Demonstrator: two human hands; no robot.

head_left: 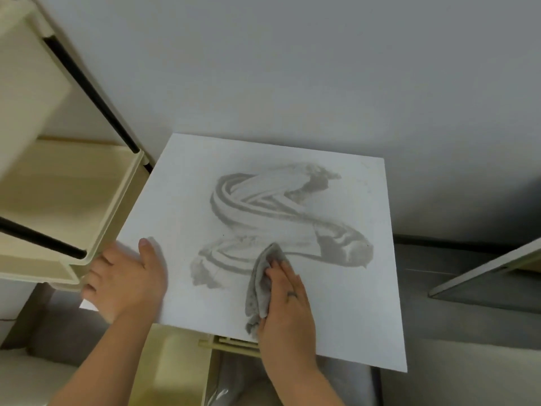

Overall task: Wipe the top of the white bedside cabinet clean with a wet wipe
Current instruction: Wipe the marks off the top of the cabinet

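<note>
The white cabinet top fills the middle of the view, marked by a wavy grey wet smear that snakes across its centre. My right hand lies flat with straight fingers on a crumpled grey wet wipe, pressing it against the top near the front edge, at the lower end of the smear. My left hand rests on the cabinet's front left corner, thumb on the top and fingers curled over the left edge.
A cream shelf rack with black rods stands close against the cabinet's left side. A grey wall rises behind. A slanted board sits to the right. A cream bin with a plastic liner is below the front edge.
</note>
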